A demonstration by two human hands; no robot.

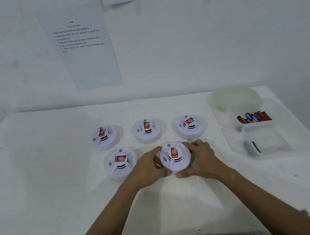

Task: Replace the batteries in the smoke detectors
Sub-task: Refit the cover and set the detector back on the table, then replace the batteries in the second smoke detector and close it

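Hands grasping round white plastic smoke detector on white bench.
Fingers curl around its rim, dome upward; four matching detectors beside, clear battery tub right.

- Left forearm enters from about 7 o'clock, bare, and runs up toward the centre of the view.
- Left hand is curled, thumb low at the near side, fingertips higher at the far side, in a grip on the left flank of a smoke detector.
- Right forearm enters from about 5 o'clock, bare, angled toward 11 o'clock.
- Right hand mirrors it, fingers wrapped round the right flank, thumb tip at the near edge.
- Both thumbs nearly meet at 6 o'clock of the gripped body.
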